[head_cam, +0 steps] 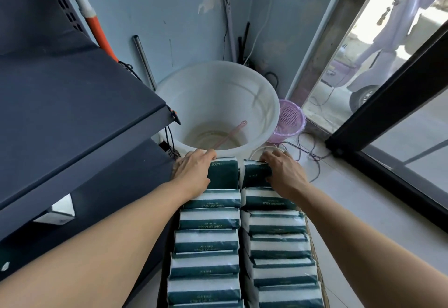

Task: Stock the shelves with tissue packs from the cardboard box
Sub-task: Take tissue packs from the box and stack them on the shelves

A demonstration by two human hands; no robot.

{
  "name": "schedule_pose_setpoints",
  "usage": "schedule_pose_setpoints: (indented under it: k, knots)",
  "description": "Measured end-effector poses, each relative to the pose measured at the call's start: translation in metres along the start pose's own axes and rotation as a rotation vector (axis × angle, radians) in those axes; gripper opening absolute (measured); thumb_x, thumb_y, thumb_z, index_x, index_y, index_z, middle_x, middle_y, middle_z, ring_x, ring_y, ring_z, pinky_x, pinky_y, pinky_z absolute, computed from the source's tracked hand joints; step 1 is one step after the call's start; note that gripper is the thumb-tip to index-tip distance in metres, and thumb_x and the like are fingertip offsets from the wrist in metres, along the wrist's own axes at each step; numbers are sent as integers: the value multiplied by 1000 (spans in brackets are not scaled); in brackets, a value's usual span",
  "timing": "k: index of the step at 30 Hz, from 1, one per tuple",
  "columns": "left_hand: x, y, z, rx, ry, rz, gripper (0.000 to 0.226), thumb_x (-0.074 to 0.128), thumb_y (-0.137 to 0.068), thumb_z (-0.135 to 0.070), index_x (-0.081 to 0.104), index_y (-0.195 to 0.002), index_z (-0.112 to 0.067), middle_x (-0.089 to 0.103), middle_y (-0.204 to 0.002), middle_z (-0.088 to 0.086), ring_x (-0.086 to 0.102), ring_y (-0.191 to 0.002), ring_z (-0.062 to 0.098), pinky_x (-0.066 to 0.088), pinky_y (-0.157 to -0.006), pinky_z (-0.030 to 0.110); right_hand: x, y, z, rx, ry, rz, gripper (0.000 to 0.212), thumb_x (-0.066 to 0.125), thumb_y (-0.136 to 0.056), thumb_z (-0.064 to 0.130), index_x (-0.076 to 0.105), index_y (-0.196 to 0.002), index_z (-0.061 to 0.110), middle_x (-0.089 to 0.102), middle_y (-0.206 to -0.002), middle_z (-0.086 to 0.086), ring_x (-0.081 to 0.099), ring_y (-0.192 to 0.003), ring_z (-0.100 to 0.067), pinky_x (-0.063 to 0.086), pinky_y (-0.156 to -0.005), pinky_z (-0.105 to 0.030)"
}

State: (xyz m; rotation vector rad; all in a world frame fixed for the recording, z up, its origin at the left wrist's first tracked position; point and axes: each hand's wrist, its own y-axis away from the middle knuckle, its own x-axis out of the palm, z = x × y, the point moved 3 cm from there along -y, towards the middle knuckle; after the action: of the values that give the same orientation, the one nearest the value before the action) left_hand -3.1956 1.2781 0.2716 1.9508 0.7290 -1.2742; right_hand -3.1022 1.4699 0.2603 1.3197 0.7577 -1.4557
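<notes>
Two rows of dark green and white tissue packs (208,220) fill a cardboard box (312,242) on the floor below me. My left hand (192,172) grips the farthest pack of the left row (224,173), fingers curled over its far edge. At the far end of the right row, my right hand (282,173) grips the last pack (255,173) the same way. Dark blue shelves (80,94) stand to the left of the box, the upper one bare on top.
A large white tub (264,104) with a pink long-handled tool inside stands just beyond the box. A purple basket (291,118) and loose cables lie to its right. A glass door with a black frame (388,104) runs along the right.
</notes>
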Motion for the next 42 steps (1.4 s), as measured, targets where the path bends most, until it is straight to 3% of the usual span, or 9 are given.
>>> schedule_pose_setpoints:
  k: [3, 9, 14, 21, 29, 37, 42]
  knots:
    - [-7, 4, 0, -18, 29, -29, 46, 60, -87, -8, 43, -124, -29, 50, -128, -3, 45, -120, 21, 38, -91, 38, -7, 5, 3, -7, 1, -43, 42, 61, -86, 16, 48, -126, 21, 54, -122, -5, 47, -111, -25, 49, -82, -43]
    - [-50, 26, -3, 12, 82, -75, 39, 61, -89, -16, 47, -121, -33, 53, -123, -6, 53, -111, 22, 40, -91, 36, -58, 30, 18, -14, 1, -138, 45, 58, -89, 25, 47, -132, 21, 52, -124, -3, 47, -114, -24, 44, -85, -37]
    - [-121, 55, -12, 10, 152, -114, 38, 62, -87, -23, 53, -123, -31, 55, -130, -10, 51, -120, 19, 42, -95, 35, -126, 57, 37, 3, -62, -161, 40, 54, -91, 23, 46, -130, 22, 51, -122, -2, 48, -112, -22, 41, -81, -33]
    - [-233, 107, -30, 42, 257, -185, 20, 62, -86, -22, 64, -106, -25, 65, -113, -5, 58, -109, 19, 47, -94, 36, -239, 97, 70, 25, -155, -240, 34, 52, -92, 21, 44, -125, 17, 55, -125, -9, 51, -111, -27, 40, -83, -34]
    - [-347, 164, -59, 32, 250, -353, 18, 61, -88, -25, 64, -105, -23, 64, -116, -1, 57, -112, 21, 45, -97, 40, -363, 122, 103, -123, -136, -370, 25, 52, -92, 25, 48, -116, 19, 60, -113, -6, 54, -94, -22, 47, -76, -36]
    - [-426, 224, -83, -32, 280, -514, 21, 62, -89, -18, 65, -110, -19, 66, -113, -4, 60, -107, 14, 45, -96, 30, -459, 118, 132, -353, -148, -429, 20, 54, -91, 22, 51, -111, 19, 55, -94, 0, 55, -90, -25, 48, -75, -36]
    - [-463, 261, -71, -123, 238, -641, 17, 63, -89, -17, 66, -105, -21, 67, -106, -5, 60, -104, 12, 44, -93, 26, -492, 106, 171, -517, -201, -470, 24, 57, -89, 19, 53, -113, 17, 57, -94, -1, 50, -86, -21, 44, -76, -34]
